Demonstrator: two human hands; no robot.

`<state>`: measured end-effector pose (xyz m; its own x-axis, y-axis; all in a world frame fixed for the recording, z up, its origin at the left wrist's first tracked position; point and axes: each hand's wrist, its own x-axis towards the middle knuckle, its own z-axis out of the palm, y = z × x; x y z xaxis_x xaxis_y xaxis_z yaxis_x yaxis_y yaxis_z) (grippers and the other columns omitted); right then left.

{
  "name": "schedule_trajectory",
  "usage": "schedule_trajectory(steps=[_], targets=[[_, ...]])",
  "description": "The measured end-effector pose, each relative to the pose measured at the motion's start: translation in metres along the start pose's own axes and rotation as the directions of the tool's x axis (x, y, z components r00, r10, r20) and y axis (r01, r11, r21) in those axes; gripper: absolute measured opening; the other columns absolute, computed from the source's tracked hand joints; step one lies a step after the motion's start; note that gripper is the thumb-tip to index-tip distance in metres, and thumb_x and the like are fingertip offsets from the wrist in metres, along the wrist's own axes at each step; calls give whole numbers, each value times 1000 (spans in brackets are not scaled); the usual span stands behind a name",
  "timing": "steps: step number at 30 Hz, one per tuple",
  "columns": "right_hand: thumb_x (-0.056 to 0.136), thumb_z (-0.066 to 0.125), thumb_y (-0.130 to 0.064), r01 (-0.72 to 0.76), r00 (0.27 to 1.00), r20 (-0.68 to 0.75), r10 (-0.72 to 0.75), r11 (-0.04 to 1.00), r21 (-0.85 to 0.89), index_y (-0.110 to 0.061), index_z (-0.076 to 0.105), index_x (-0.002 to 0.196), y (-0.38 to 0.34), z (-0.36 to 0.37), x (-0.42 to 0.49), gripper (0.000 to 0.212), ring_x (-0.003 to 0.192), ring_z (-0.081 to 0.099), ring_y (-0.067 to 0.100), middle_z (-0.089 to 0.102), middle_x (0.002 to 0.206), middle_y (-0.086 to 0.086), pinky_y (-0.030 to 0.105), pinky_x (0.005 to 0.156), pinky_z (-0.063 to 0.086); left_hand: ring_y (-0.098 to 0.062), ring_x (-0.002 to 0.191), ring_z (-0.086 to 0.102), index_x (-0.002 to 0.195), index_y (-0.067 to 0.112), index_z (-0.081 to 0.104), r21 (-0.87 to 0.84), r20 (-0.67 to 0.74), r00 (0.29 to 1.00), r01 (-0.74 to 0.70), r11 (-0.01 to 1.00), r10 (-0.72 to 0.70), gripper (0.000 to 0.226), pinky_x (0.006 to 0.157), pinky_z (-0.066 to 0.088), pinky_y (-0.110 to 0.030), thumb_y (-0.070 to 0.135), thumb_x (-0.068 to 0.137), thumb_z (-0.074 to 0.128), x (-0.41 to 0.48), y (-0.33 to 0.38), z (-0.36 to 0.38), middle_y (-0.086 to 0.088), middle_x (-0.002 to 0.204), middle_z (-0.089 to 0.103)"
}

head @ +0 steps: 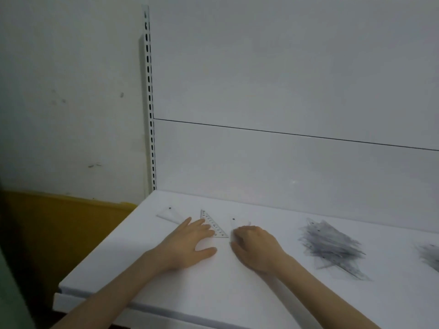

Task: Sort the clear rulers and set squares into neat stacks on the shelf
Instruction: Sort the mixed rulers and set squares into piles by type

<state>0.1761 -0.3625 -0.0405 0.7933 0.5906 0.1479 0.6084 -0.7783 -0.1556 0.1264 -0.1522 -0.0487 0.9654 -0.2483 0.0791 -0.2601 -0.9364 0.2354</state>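
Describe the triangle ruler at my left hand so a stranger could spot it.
On the white shelf, look near its left end. The set square lies flat under the fingers of the left hand. Unlike the faint clear pieces either side, it shows dark scale marks.

The clear triangular plastic set square [215,225] carries a black printed scale with small numerals along its slanted edge. The numerals are too blurred to read, and nothing else is legible.

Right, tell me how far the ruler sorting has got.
Done: one clear set square laid at far left. In hand: a marked set square under the flat left hand, a clear piece by the curled right hand. Left: the tangled pile and a second pile at right.
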Motion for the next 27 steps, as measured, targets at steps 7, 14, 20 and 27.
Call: schedule_trajectory(steps=[7, 14, 20, 27], targets=[[88, 40, -46, 168, 985, -48, -165, 984, 58, -12, 61, 83, -9, -7, -58, 41, 88, 59, 19, 61, 97, -1, 37, 77, 49, 10, 128, 18, 139, 28, 44, -155, 14, 992, -125, 980, 128, 55, 96, 3, 0, 51, 90, 55, -33, 14, -2, 15, 150, 29], [79, 48, -74, 221, 975, 13, -222, 974, 56, -15, 66, 94, -16, -19, -117, 63, 97, 61, 15, 64, 100, -5, 38, 79, 49, 11, 121, 24, 133, 28, 48, -186, 76, 971, -208, 960, 225, 89, 93, 13, 5, 77, 59, 57, -78, 34, -9, 23, 135, 33], [78, 56, -27, 246, 969, -29, -245, 969, 35, -2, 66, 99, -22, -14, -161, 33, 96, 64, 30, 68, 104, 10, 44, 81, 53, 0, 109, 43, 120, 21, 59, -16, -72, 950, -306, 952, 304, 34, 92, 34, -9, 36, 89, 62, -114, 48, 0, 10, 119, 53], [79, 67, -6, 265, 897, -386, -215, 961, 82, -9, 76, 99, -20, -23, -192, 22, 89, 71, 16, 74, 99, 3, 31, 79, 57, -8, 75, 57, 87, 14, 66, 180, -312, 845, -395, 901, 433, 27, 60, 49, -20, 28, 89, 43, -131, 63, -2, 3, 82, 64]])
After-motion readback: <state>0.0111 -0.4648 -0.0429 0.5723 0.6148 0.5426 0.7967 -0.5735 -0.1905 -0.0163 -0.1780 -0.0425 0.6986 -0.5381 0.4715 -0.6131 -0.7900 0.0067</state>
